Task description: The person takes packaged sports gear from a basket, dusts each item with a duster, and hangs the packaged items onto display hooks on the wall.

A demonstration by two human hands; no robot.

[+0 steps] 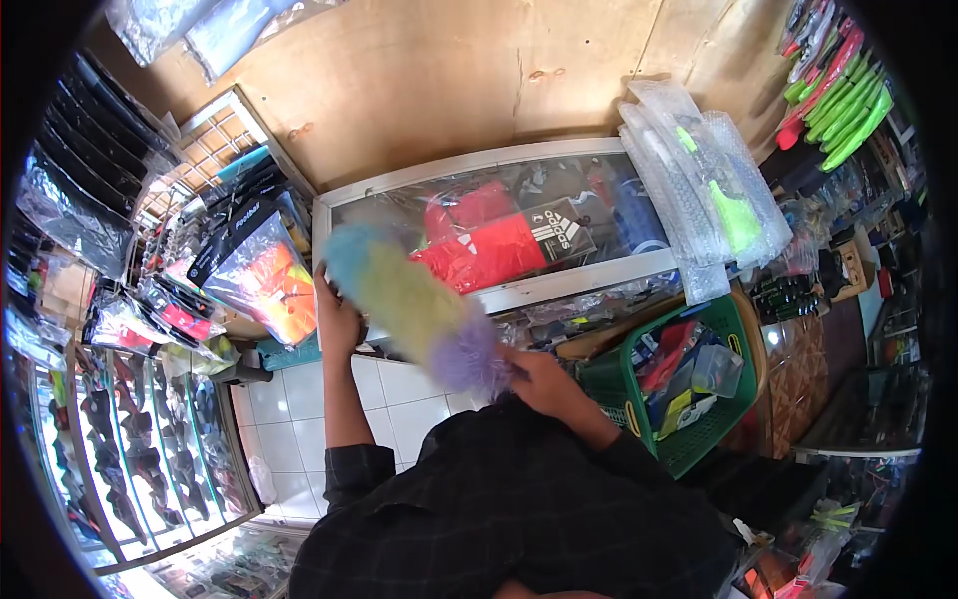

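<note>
A fluffy duster [404,299] in blue, yellow and purple slants across the front of a glass-topped display case [399,188], smeared by motion. My right hand [551,385] is closed at its purple end; the handle is hidden. By the case's front left corner, beside the duster's blue end, is my left hand [337,317], its thumb and fingers apart. Whether it touches the case frame or the duster I cannot tell. Under the glass lies a red packaged garment [484,255] with an adidas label, among other bagged items.
Bubble-wrapped packages [699,190] lie over the case's right end. A green basket [689,454] holding mixed packages stands at my right. Bagged goods [264,275] hang on a rack at left, above a lit glass cabinet [150,449]. A wooden wall [449,90] rises behind the case.
</note>
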